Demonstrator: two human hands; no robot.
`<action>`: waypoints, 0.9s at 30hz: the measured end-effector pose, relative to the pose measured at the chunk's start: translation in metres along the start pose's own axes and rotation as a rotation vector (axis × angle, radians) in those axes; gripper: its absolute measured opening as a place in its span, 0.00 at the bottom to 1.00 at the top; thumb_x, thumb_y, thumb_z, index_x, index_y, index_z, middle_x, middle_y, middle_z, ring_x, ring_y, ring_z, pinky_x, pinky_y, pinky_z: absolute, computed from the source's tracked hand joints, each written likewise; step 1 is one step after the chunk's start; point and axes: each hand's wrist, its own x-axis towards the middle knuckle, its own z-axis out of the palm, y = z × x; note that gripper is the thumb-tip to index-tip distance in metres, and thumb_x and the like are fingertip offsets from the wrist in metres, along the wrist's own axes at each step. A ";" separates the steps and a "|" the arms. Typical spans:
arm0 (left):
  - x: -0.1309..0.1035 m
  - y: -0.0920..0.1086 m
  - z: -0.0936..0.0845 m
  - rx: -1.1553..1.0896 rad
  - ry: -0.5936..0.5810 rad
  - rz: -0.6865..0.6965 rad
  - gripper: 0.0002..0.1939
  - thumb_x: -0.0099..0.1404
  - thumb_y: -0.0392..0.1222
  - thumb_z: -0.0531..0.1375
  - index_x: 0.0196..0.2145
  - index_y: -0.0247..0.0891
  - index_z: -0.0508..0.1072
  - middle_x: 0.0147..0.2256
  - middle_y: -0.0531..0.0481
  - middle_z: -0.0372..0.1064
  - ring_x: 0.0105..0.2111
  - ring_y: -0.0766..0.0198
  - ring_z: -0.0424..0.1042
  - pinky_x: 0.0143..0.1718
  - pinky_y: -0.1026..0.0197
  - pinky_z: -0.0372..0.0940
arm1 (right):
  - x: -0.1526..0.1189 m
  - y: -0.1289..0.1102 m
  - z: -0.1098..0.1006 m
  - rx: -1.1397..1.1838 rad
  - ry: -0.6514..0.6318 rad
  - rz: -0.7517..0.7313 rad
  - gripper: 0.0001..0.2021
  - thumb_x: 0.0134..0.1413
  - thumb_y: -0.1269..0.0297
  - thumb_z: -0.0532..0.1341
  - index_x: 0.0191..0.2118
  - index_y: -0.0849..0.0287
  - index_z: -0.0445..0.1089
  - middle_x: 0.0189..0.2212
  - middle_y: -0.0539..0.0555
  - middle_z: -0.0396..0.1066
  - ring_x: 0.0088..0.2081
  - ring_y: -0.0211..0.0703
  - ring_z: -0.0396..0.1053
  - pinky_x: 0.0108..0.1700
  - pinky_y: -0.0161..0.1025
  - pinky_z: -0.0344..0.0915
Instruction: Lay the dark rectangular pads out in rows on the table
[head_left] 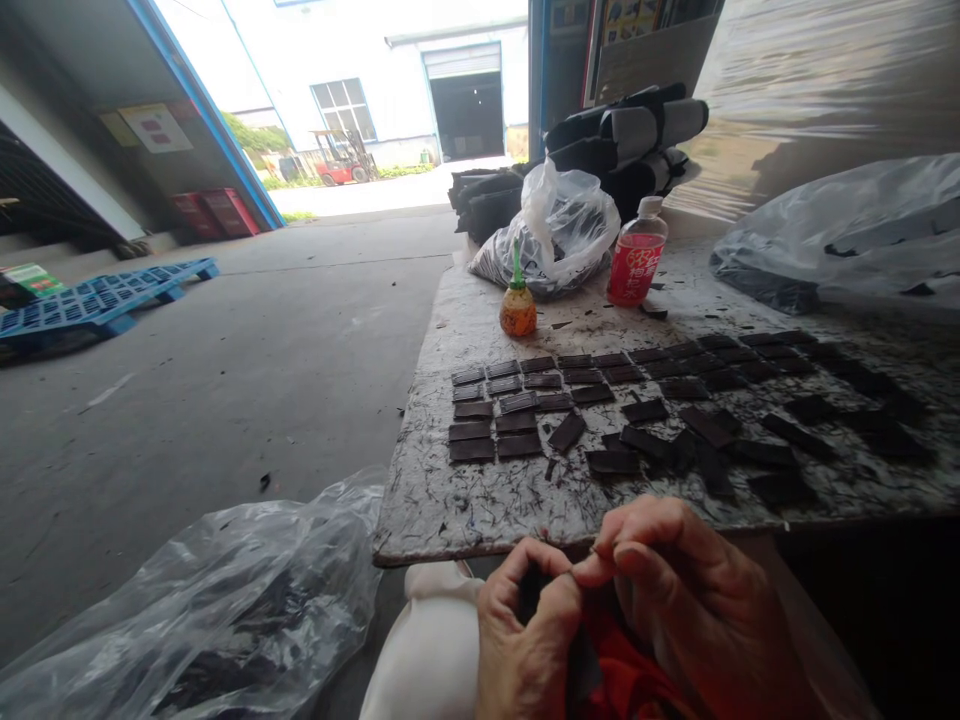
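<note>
By the table point(465, 515), gripping a dark piece point(532, 592) in the left hand point(517, 645), pinching something unclear beside it with the right hand point(701, 590).

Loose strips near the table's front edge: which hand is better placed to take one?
Right, probably: the right hand is nearer most of the loose strips; the left hand has a dark piece in its grip. Both look occupied, though.

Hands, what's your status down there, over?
Left hand: curled around something dark. Right hand: fingertips at the left's, grip unclear. Table: littered with scraps. Over.
</note>
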 end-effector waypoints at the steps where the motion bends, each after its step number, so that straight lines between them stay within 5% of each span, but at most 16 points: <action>1: 0.000 -0.001 -0.001 -0.021 -0.021 -0.013 0.13 0.51 0.47 0.62 0.21 0.39 0.62 0.13 0.61 0.53 0.12 0.76 0.48 0.14 0.71 0.43 | 0.001 0.001 -0.002 -0.041 -0.034 -0.038 0.05 0.59 0.66 0.56 0.33 0.51 0.67 0.28 0.48 0.71 0.33 0.39 0.69 0.34 0.32 0.65; 4: 0.003 -0.005 -0.005 -0.096 -0.071 -0.038 0.12 0.48 0.45 0.64 0.20 0.38 0.63 0.12 0.61 0.52 0.12 0.78 0.46 0.14 0.71 0.40 | 0.001 0.003 -0.003 -0.089 -0.095 -0.097 0.05 0.59 0.68 0.56 0.36 0.50 0.66 0.28 0.47 0.72 0.35 0.39 0.70 0.35 0.32 0.65; 9: 0.003 -0.009 -0.009 -0.254 -0.143 -0.071 0.12 0.44 0.43 0.65 0.19 0.37 0.64 0.13 0.59 0.54 0.15 0.77 0.49 0.18 0.72 0.45 | 0.001 -0.001 0.003 0.017 -0.026 -0.011 0.04 0.60 0.66 0.56 0.35 0.50 0.66 0.22 0.43 0.73 0.26 0.35 0.70 0.29 0.29 0.64; 16: -0.008 0.005 -0.015 -0.370 -0.187 -0.067 0.14 0.44 0.45 0.69 0.21 0.38 0.67 0.13 0.60 0.55 0.12 0.79 0.47 0.15 0.74 0.44 | 0.015 0.000 -0.012 -0.176 0.084 -0.051 0.05 0.57 0.64 0.59 0.30 0.53 0.67 0.26 0.46 0.69 0.30 0.35 0.69 0.32 0.28 0.65; 21: -0.004 0.001 -0.012 -0.316 -0.155 -0.046 0.12 0.46 0.46 0.70 0.22 0.38 0.72 0.11 0.61 0.52 0.12 0.80 0.49 0.17 0.73 0.47 | 0.013 -0.006 -0.008 -0.175 -0.130 -0.153 0.05 0.55 0.70 0.61 0.35 0.52 0.70 0.30 0.48 0.69 0.30 0.35 0.68 0.31 0.27 0.66; 27: -0.005 0.001 -0.010 -0.214 -0.104 -0.033 0.13 0.43 0.47 0.71 0.20 0.37 0.73 0.17 0.55 0.64 0.21 0.74 0.60 0.24 0.72 0.54 | 0.016 -0.007 -0.011 -0.161 -0.455 -0.225 0.13 0.57 0.74 0.58 0.45 0.53 0.70 0.35 0.51 0.68 0.33 0.35 0.69 0.33 0.29 0.66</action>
